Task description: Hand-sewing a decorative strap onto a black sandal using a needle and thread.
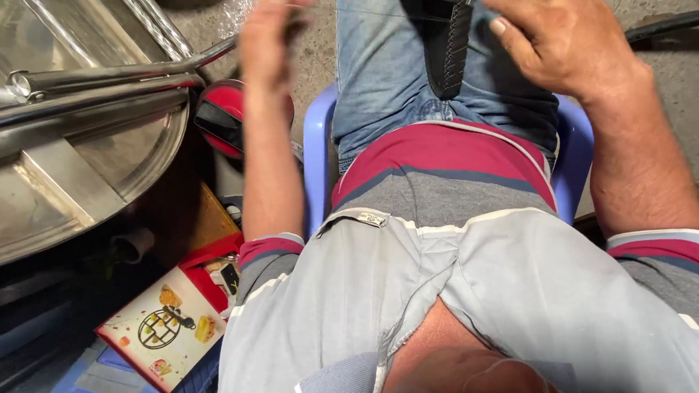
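Hands: right hand point(558, 31) pinches thin thread beside black strap point(452, 23) on lap; left hand point(272, 35) blurred, grip unclear.

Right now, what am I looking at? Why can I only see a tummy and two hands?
The camera sits on a person's head and looks straight down, so you see their striped shirt and their lap. They sit on a light blue plastic chair. A black sandal strap lies on their jeans. The right hand is beside the strap, touching it. The left hand is lifted and blurry, and seems to pull a thin thread. A shiny metal tray and a colourful box are on the person's left.
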